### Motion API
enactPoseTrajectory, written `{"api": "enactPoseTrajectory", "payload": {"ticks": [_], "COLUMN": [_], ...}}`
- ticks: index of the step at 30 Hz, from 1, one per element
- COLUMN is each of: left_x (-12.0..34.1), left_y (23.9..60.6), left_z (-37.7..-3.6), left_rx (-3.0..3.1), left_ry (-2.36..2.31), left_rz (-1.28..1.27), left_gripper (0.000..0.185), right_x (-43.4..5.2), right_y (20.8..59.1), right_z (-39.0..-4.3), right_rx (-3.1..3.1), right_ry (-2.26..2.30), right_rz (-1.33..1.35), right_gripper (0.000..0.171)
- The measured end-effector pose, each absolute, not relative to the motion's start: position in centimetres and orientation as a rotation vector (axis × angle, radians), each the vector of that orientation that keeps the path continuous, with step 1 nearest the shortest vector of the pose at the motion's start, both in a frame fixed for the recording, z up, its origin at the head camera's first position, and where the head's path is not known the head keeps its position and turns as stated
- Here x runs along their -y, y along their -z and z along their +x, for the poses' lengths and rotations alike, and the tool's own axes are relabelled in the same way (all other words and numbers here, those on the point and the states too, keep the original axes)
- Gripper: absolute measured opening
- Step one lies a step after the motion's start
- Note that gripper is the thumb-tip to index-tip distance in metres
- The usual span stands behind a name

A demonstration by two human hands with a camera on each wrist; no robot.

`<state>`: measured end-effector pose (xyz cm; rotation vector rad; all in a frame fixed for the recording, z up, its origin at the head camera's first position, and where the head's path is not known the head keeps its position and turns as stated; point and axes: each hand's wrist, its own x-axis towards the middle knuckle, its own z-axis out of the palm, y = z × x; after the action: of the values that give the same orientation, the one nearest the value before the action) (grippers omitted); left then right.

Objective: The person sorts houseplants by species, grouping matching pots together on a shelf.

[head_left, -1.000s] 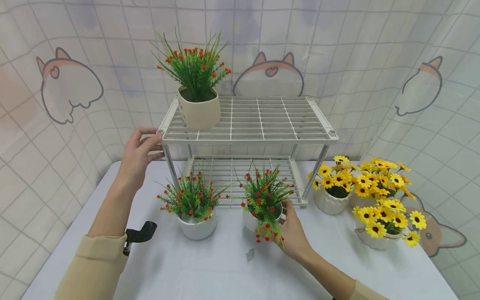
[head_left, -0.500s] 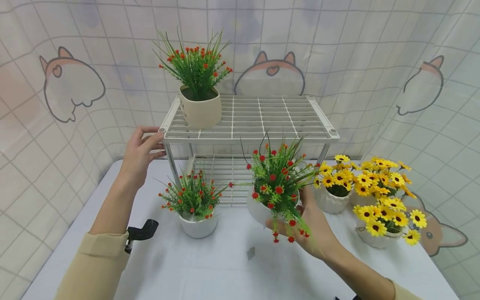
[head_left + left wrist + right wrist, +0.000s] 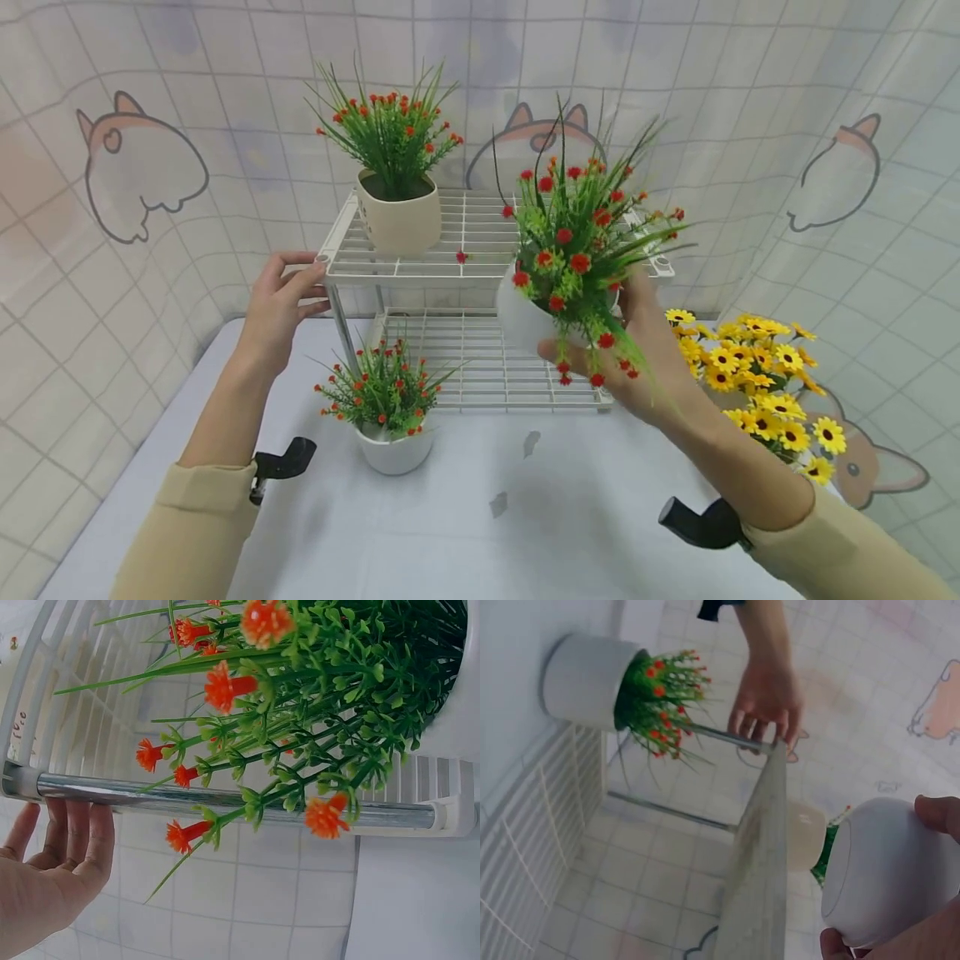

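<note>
My right hand (image 3: pixel 656 350) grips a white pot (image 3: pixel 525 308) of artificial red-flowered grass (image 3: pixel 577 242), raised in front of the wire rack's top shelf (image 3: pixel 480 271) toward its right side. In the right wrist view the pot (image 3: pixel 892 870) is tipped, its smooth base showing between the fingers. My left hand (image 3: pixel 277 312) rests against the rack's front left corner. The left wrist view shows its fingertips (image 3: pixel 101 817) touching the metal post (image 3: pixel 255 806) just below the top shelf. A beige pot (image 3: pixel 401 217) with similar flowers sits on the top shelf's left side.
Another white pot (image 3: pixel 393 450) with red flowers stands on the white table in front of the rack's lower shelf (image 3: pixel 510 358). Yellow flowers (image 3: pixel 750 358) in pots stand at the right, partly behind my right arm. A tile-patterned curtain (image 3: pixel 660 100) hangs behind.
My right hand has lifted the white potted plant from near the table up to top-shelf height, moving right and tilting it. The left hand stays at the rack corner.
</note>
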<state>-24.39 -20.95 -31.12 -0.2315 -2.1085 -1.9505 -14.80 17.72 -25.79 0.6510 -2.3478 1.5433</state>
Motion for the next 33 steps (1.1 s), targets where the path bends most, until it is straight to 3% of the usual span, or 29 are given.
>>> {"api": "enactPoseTrajectory", "payload": {"ticks": [9, 23, 33], "left_x": [21.0, 21.0, 20.9], "left_y": [31.3, 31.4, 31.2], "left_z": [-24.3, -24.5, -24.5], "left_rx": [2.122, 2.119, 2.107], "left_ry": [1.940, 1.929, 1.944], "left_rz": [-0.236, -0.228, -0.232], "left_gripper": [0.029, 0.029, 0.028], "right_x": [-16.2, -13.3, -12.2], "right_y": [22.9, 22.6, 22.7], "right_z": [-19.5, -26.4, -29.7], "right_rx": [2.386, 2.444, 2.443], "right_ry": [-1.692, -1.734, -1.690], "right_rz": [0.496, 0.311, 0.261], "right_gripper": [0.083, 0.097, 0.089]}}
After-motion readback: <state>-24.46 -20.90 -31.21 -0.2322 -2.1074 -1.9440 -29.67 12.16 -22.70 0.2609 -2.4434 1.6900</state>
